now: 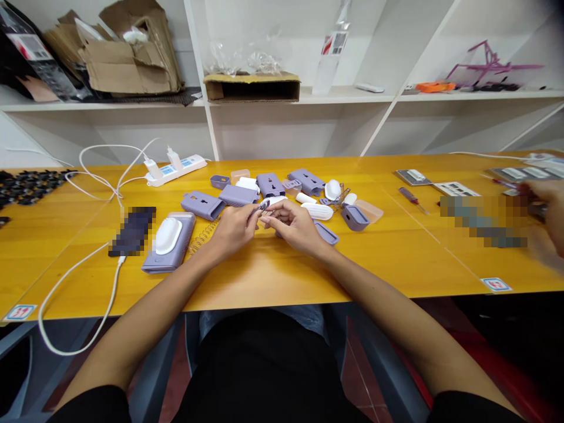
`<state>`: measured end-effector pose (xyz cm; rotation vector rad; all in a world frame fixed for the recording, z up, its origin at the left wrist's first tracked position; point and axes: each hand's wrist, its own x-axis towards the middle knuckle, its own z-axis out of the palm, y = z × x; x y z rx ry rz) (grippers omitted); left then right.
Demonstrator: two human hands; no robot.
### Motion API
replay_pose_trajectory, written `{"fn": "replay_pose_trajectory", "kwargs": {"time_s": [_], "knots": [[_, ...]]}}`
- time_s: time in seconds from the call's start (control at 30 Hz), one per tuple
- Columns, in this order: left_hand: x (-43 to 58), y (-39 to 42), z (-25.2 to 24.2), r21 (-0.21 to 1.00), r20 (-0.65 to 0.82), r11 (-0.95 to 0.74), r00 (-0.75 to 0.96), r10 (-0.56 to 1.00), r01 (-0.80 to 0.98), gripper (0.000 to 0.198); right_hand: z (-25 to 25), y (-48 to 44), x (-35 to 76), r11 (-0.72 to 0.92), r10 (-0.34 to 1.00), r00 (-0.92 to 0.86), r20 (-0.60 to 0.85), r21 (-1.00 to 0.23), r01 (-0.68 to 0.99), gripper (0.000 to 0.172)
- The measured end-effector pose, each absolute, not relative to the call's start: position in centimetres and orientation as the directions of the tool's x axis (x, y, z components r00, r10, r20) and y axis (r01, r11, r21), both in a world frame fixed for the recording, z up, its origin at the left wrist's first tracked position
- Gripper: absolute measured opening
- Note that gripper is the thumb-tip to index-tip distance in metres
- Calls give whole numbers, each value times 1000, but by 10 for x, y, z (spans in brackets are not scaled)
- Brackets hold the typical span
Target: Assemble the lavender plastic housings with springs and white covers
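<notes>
My left hand point(233, 229) pinches a small dark metal tool point(264, 205), whose exact kind is too small to tell. My right hand point(296, 227) sits just beside it, with curled fingertips reaching toward the tool's tip. Whatever lies between the fingertips is hidden. Around both hands on the yellow wooden table point(273, 276) lie lavender plastic housings point(197, 205), white oval pieces point(316, 211) and a metal coil spring point(202, 235). A larger lavender housing with a white oval insert point(168, 242) stands left of my left hand.
A power strip point(175, 167) with white cables sits at the table's back left, beside a blurred phone point(133, 231). A red-handled screwdriver point(413, 200) lies to the right. A co-worker's hand point(544, 211) moves at the far right. White shelves hold cardboard behind the table.
</notes>
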<state>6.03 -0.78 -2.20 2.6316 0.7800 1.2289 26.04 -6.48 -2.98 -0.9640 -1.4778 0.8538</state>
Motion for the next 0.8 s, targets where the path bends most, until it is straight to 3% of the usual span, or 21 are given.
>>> {"fn": "replay_pose_trajectory", "kwargs": {"time_s": [0.3, 0.47, 0.8], "knots": [[59, -2, -21, 312, 645, -901, 630, 433, 301, 27, -30, -65, 259, 403, 915, -32, 402, -907, 121, 46], [58, 0, -20, 294, 629, -915, 665, 403, 276, 40, -33, -63, 261, 386, 921, -3, 389, -914, 123, 48], [60, -11, -14, 320, 657, -908, 627, 418, 271, 26, -29, -64, 260, 382, 924, 5, 383, -920, 85, 49]]}}
